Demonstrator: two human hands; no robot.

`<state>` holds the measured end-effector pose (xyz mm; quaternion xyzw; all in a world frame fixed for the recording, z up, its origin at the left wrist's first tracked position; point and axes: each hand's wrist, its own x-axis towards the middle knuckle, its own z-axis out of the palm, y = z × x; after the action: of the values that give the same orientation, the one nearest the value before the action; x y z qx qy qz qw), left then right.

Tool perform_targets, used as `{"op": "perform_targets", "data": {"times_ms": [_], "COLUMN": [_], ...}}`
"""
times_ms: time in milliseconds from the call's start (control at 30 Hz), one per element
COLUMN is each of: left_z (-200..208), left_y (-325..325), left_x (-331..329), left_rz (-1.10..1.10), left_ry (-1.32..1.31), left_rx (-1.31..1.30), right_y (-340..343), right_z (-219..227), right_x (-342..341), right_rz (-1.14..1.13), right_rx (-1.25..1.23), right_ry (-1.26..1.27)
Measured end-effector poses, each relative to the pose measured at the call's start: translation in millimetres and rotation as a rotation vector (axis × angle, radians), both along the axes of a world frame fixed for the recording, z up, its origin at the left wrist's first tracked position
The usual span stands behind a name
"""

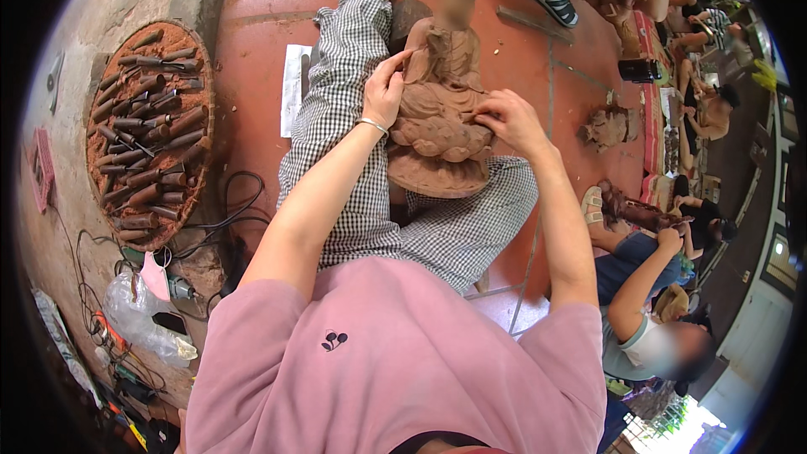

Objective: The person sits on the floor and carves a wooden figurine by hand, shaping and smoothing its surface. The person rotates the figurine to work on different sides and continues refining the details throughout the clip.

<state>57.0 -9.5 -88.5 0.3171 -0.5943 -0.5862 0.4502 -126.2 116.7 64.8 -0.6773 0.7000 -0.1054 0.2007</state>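
Observation:
A carved brown seated statue (pixel 445 109), apparently wood, stands upright between my legs on a rounded base with lotus-like petals. A tall crown tops its head. My left hand (pixel 387 91), with a bracelet at the wrist, rests against the statue's left side, fingertips at its arm. On the other side my right hand (pixel 513 122) has its fingers bent together against the statue's knee. Both hands seem to steady or grip the carving; whether anything small lies under the right fingertips is hidden.
At left, a round tray (pixel 210 109) of reddish sawdust holds many carving chisels (pixel 143 130). Below it lie cables, a pink mask (pixel 156 276), a green power tool (pixel 180 287) and a plastic bag (pixel 139 319). Another carving (pixel 609 126) sits on the tiles at right, near several people working.

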Motion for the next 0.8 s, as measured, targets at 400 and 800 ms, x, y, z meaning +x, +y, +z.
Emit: {"op": "perform_targets", "data": {"times_ms": [400, 800], "left_z": [-5.7, -11.0], "left_y": [-0.2, -3.2], "left_x": [-1.8, -6.9], "left_rz": [0.004, 0.010], "left_ry": [0.006, 0.040], "left_rx": [-0.004, 0.000], "right_y": [0.1, 10.7], "right_z": [-2.9, 4.2], "right_x": [-5.8, -19.1], "right_rz": [-0.020, -0.165], "right_rx": [0.041, -0.111], "right_ry": [0.061, 0.096]}}
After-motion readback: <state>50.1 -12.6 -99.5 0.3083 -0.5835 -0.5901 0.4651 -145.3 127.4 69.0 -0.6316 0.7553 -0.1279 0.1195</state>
